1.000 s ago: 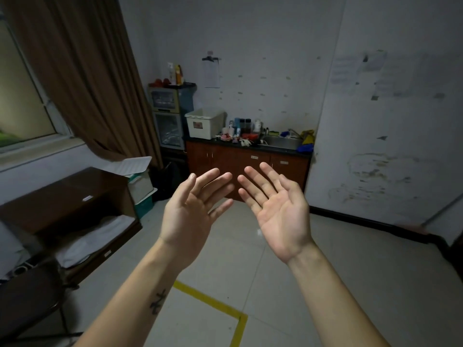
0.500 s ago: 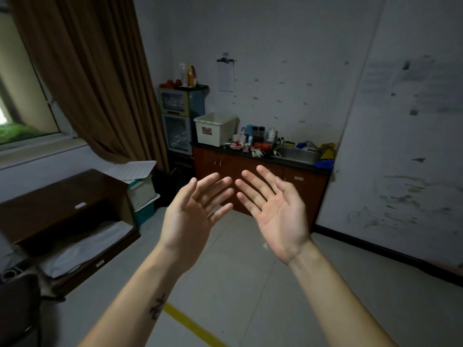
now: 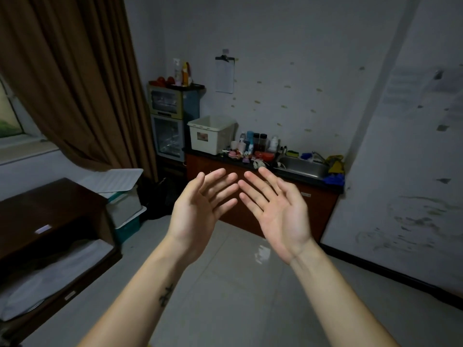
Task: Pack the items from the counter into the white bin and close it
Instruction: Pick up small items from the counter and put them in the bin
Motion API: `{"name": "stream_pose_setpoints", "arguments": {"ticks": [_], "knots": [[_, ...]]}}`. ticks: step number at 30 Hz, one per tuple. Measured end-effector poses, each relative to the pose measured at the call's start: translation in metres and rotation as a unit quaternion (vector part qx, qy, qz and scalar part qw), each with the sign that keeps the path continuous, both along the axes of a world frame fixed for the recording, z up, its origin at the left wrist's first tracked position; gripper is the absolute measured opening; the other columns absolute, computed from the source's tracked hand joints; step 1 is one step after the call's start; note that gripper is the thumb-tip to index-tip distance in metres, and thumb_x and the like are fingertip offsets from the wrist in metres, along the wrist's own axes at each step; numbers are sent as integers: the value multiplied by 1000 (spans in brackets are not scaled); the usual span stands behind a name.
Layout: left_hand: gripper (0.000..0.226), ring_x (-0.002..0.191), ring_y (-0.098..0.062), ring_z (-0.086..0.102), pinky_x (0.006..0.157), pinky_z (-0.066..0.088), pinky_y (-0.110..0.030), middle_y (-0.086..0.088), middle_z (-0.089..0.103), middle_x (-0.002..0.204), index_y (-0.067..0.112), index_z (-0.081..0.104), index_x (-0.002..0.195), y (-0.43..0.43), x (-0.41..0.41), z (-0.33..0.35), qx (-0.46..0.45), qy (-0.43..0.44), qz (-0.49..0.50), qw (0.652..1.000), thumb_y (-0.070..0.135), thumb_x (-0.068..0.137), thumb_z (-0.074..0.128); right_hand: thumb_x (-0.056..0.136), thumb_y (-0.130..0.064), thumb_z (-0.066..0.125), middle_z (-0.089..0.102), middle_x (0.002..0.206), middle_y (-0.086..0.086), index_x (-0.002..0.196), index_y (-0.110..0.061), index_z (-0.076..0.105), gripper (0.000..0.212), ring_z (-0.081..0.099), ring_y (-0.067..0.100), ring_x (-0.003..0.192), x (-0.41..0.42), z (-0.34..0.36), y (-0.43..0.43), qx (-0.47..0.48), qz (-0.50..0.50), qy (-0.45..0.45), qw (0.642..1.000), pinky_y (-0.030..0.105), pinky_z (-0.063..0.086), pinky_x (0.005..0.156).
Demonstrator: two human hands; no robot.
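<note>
Hands L (image 3: pixel 198 214) & R (image 3: pixel 283 216) empty, spread (palms up); white bin (image 3: pixel 216 145) upright, label (image 3: pixel 202 136) twd cam.

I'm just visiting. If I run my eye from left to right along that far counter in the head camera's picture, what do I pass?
white bin → cluster of bottles → steel sink → yellow item

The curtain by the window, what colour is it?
The curtain is plain brown; the head view shows it.
</note>
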State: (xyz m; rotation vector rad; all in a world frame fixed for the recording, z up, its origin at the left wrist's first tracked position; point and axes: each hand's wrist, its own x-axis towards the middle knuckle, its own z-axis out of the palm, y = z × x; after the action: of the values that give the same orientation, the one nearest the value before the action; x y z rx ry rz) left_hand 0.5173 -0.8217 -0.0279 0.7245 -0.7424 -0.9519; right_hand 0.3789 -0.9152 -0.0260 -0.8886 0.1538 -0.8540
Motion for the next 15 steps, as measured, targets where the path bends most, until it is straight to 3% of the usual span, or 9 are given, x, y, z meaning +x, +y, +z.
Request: {"name": "stream_pose_setpoints", "arguments": {"ticks": [6, 15], "knots": [[47, 123, -26, 58, 101, 43, -45, -12, 63, 130, 9, 54, 133, -69, 83, 9, 11, -24, -16, 1000, 40, 102, 34, 95, -32, 46, 57, 137, 16, 144, -11, 43, 53, 55, 33, 127, 77, 5, -61, 48, -19, -32, 998, 46, 40, 108], [50, 125, -29, 56, 101, 42, -46, -13, 60, 133, 9, 51, 136, -146, 176, -7, 24, -16, -44, 999, 43, 101, 37, 97, -30, 42, 58, 137, 15, 142, -12, 45, 49, 56, 33, 126, 163, -11, -147, 65, -30, -11, 997, 44, 42, 105]]}}
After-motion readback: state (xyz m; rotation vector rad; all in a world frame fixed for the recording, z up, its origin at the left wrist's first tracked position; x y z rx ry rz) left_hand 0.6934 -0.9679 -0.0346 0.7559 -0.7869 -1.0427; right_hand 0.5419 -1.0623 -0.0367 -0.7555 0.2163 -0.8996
